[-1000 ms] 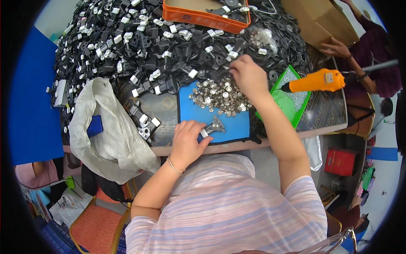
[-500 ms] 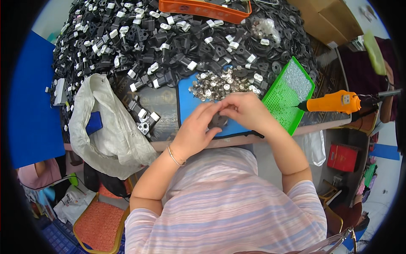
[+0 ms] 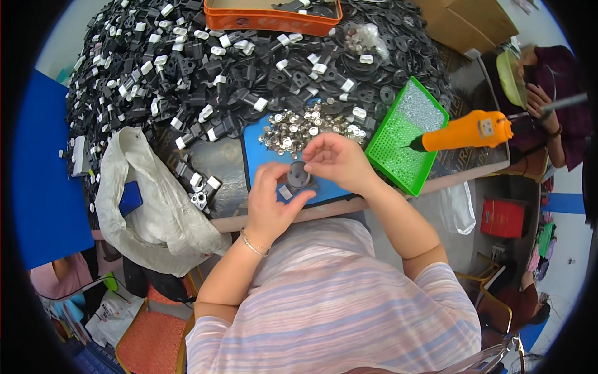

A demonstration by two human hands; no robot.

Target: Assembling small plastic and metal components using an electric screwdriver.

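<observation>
A dark grey round disc part (image 3: 299,175) sits at the front of the blue mat (image 3: 255,146), with a small pale-ended piece (image 3: 286,192) beside it. My left hand (image 3: 272,202) curves around this disc, fingertips at its upper left edge and thumb by its lower side. Just right of the disc is my right hand (image 3: 339,163), its fingers loosely bent and the thumb tip close to the disc's upper edge. Nothing shows clearly between those fingers. Behind both hands lies a pile of small shiny metal fittings (image 3: 293,128).
A large heap of black parts with white ends (image 3: 168,81) covers the back. On the right stand a green tray (image 3: 380,153) of small silvery pieces and an orange electric screwdriver (image 3: 467,132). A whitish sack (image 3: 168,227) hangs at left. Another person's hand (image 3: 545,106) shows far right.
My hands have drawn apart and their fingers have loosened, showing more of the disc between them. The whole view has shifted a little. At far right, the other person's hands have come into view.
</observation>
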